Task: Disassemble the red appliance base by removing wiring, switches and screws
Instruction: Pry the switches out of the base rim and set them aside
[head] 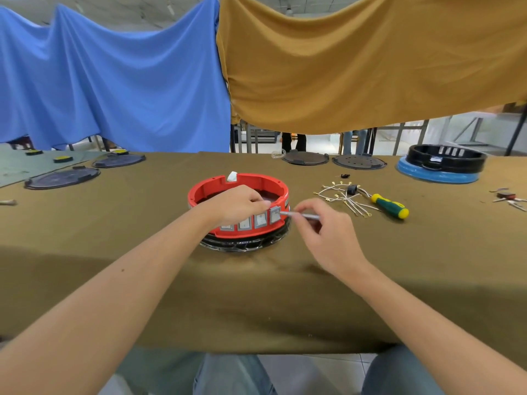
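Setting: table [114, 280] under an olive cloth; blue and mustard sheets hang behind.
Red base: [216, 185] centre of table, on a black ring.
Left hand: [236, 203] fingers curled over the near rim, steadying the base above the switches [261, 219].
Right hand: [319, 232] fingers pinched on a thin metal tool [299, 215].
Tool tip: touching the rightmost switch's edge.
Method: pry at the edge with light leverage; brace against slipping.
Removed wiring: [342, 199] lies right, beside a screwdriver [390, 206].
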Demonstrator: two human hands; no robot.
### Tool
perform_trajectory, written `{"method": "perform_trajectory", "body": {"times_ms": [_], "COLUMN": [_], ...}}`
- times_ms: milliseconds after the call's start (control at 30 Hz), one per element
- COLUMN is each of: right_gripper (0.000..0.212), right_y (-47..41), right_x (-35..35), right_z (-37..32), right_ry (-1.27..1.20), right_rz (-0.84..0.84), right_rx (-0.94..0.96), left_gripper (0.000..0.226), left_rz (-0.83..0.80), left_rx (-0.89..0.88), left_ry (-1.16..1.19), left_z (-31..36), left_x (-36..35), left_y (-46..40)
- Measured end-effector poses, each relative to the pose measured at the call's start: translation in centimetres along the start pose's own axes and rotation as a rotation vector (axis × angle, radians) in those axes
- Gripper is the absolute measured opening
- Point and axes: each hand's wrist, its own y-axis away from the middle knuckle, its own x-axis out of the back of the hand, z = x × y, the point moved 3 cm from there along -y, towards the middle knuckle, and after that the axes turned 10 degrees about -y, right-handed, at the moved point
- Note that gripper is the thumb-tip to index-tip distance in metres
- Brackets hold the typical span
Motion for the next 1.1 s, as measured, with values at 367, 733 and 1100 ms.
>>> {"method": "perform_trajectory", "body": {"times_ms": [367,733,1100], "right_gripper": [0.006,0.031,0.032], "right_y": [-6.2,-13.0,-12.0], "right_x": [0.6,-2.7,-2.9], "right_z": [-0.5,-4.4,-3.6], "right_ry": [-0.086,0.310,0.279], "right_rz": [-0.272,-0.818,-0.654], "right_rx": [-0.102,-0.094,-0.003], "left_gripper": [0.042,0.039,0.042], "left_rz": [-0.014,-0.005,0.033], "left_rx": [0.007,0.028,-0.013], "left_ry": [0.037,0.084,0.026], "left_z": [0.1,0.1,0.2], "left_x": [-0.1,-0.1,-0.2], "left_y": [0.4,0.8,1.0]}}
